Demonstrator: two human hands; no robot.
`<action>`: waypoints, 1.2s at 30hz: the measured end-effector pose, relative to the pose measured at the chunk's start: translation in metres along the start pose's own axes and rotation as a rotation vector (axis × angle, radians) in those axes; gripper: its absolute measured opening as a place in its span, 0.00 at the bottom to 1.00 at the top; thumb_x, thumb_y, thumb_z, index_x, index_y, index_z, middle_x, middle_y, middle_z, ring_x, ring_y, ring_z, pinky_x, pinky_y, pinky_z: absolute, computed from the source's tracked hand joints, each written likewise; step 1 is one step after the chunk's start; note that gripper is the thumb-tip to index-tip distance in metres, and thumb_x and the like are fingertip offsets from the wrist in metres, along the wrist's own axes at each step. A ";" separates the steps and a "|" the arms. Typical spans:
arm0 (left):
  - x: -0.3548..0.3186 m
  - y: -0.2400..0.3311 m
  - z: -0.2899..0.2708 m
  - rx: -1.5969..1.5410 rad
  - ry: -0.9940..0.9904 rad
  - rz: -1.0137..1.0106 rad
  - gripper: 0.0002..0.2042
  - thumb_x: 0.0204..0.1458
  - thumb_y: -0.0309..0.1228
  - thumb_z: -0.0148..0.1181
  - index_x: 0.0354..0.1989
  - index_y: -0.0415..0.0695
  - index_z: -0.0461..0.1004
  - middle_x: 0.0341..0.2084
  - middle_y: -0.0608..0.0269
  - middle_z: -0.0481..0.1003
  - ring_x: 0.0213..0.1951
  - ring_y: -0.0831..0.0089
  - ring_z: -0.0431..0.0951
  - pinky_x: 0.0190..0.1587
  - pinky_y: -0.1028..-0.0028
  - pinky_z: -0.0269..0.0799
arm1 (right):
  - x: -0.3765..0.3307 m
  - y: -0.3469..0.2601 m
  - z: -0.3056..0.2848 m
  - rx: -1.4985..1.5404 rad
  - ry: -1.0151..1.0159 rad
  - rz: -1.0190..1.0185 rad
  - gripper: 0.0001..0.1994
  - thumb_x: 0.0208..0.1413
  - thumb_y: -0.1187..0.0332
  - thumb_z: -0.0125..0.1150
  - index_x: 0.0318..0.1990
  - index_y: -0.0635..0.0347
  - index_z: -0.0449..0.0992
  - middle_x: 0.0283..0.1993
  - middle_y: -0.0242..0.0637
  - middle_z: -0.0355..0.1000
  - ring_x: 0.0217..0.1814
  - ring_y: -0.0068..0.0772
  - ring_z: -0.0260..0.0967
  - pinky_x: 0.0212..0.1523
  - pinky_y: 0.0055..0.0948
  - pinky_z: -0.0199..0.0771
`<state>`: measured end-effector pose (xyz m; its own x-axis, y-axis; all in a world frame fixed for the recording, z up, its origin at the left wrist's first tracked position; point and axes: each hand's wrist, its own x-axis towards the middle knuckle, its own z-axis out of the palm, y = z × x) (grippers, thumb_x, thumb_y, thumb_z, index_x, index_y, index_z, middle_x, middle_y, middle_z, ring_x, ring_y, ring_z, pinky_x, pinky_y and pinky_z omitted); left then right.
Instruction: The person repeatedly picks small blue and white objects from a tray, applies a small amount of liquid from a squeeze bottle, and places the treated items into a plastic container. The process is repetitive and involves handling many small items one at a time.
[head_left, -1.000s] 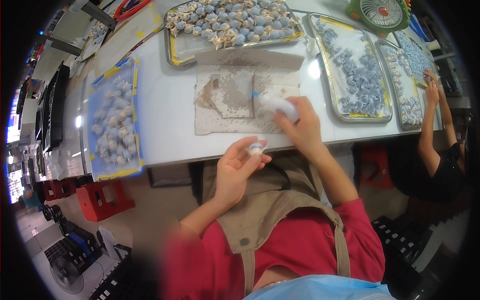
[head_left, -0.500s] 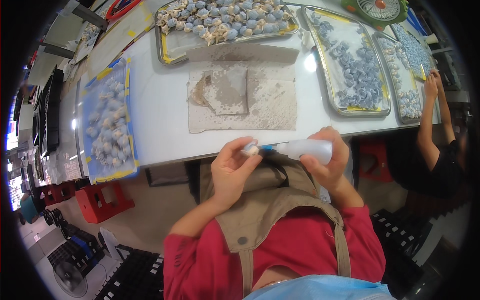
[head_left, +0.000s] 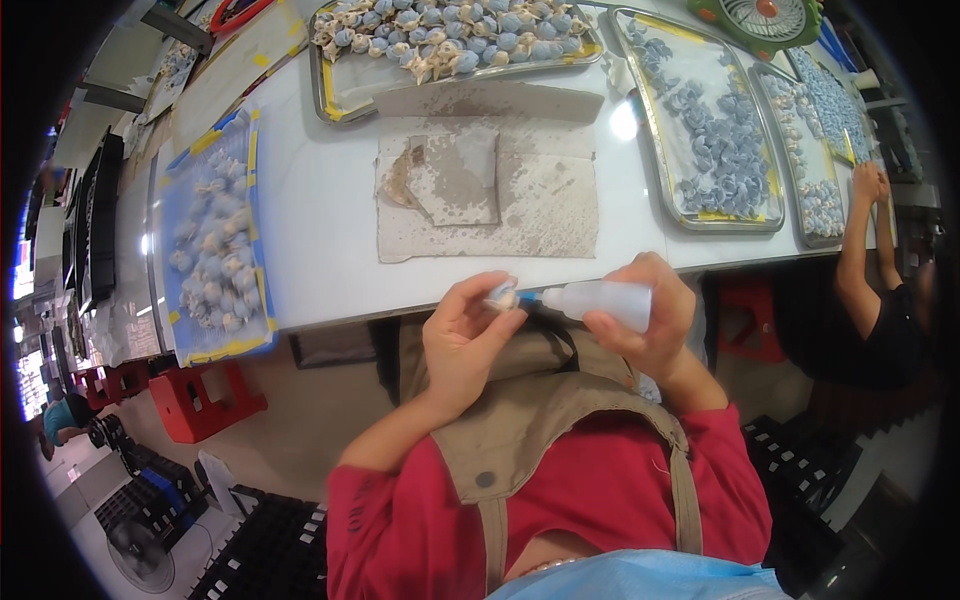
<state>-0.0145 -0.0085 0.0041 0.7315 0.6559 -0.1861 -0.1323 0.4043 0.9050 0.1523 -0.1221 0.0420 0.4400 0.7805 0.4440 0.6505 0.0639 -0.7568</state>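
Between the thumb and fingers of my left hand (head_left: pixel 463 340) is a small blue-and-cream piece (head_left: pixel 502 296), much like those heaped in the trays. My right hand (head_left: pixel 650 312) wraps round a whitish squeeze bottle (head_left: pixel 602 301), tilted sideways with its blue tip (head_left: pixel 530 298) pointing left. That tip meets the small piece, or nearly so; actual contact is too fine to make out. Both hands are over the table's near edge, in front of a stained cardboard sheet (head_left: pixel 545 190).
At the back, a metal tray (head_left: pixel 345 105) holds many blue-and-cream pieces. A blue-edged tray (head_left: pixel 215 350) of similar pieces lies left. On the right stand a tray (head_left: pixel 715 222) of grey-blue cups and a green fan (head_left: pixel 765 20). A co-worker's hands (head_left: pixel 868 180) are far right, near another tray.
The bottle in my right hand has shifted slightly left, bringing its tip closer to the small piece. My left hand stays almost still. The co-worker's hands have moved a little.
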 end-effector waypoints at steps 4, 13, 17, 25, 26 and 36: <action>0.001 0.000 -0.002 -0.054 0.012 -0.043 0.18 0.49 0.15 0.55 0.49 0.37 0.63 0.45 0.54 0.70 0.42 0.75 0.72 0.46 0.77 0.70 | -0.001 0.001 -0.004 0.022 0.010 0.033 0.16 0.37 0.68 0.72 0.32 0.63 0.71 0.25 0.36 0.69 0.23 0.26 0.69 0.23 0.22 0.67; 0.003 0.003 0.001 -0.101 0.014 -0.080 0.17 0.50 0.17 0.55 0.48 0.38 0.61 0.45 0.50 0.70 0.39 0.72 0.74 0.46 0.73 0.72 | -0.002 0.004 -0.003 0.050 0.006 0.065 0.16 0.38 0.70 0.72 0.32 0.63 0.71 0.26 0.36 0.70 0.24 0.25 0.69 0.24 0.21 0.67; 0.002 0.002 0.000 -0.124 0.012 -0.087 0.17 0.50 0.19 0.55 0.49 0.38 0.61 0.45 0.49 0.70 0.39 0.72 0.74 0.46 0.73 0.72 | 0.000 0.006 -0.002 0.029 0.002 0.047 0.15 0.39 0.70 0.71 0.32 0.64 0.71 0.26 0.36 0.70 0.24 0.24 0.68 0.24 0.20 0.67; 0.004 0.002 -0.007 -0.159 0.044 -0.129 0.17 0.51 0.22 0.55 0.49 0.39 0.62 0.45 0.48 0.71 0.37 0.72 0.75 0.40 0.77 0.71 | 0.013 0.031 0.016 0.177 0.160 0.288 0.13 0.47 0.71 0.63 0.39 0.64 0.67 0.30 0.32 0.70 0.31 0.18 0.66 0.32 0.18 0.67; 0.005 0.001 -0.008 -0.158 0.032 -0.119 0.17 0.51 0.21 0.55 0.49 0.39 0.62 0.45 0.47 0.71 0.37 0.72 0.75 0.40 0.77 0.71 | 0.021 0.038 0.022 0.227 0.164 0.367 0.12 0.48 0.71 0.63 0.38 0.64 0.68 0.30 0.33 0.70 0.32 0.20 0.66 0.33 0.20 0.67; 0.010 0.013 -0.013 -0.149 -0.044 -0.018 0.17 0.50 0.21 0.55 0.49 0.39 0.61 0.45 0.45 0.70 0.36 0.70 0.75 0.39 0.77 0.71 | 0.059 0.085 0.031 -0.190 0.175 0.191 0.07 0.48 0.68 0.60 0.33 0.60 0.74 0.32 0.39 0.72 0.38 0.40 0.67 0.40 0.34 0.64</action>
<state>-0.0175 0.0119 0.0088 0.7627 0.6206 -0.1820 -0.2144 0.5082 0.8341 0.2146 -0.0517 -0.0112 0.6547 0.6472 0.3906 0.6422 -0.2038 -0.7389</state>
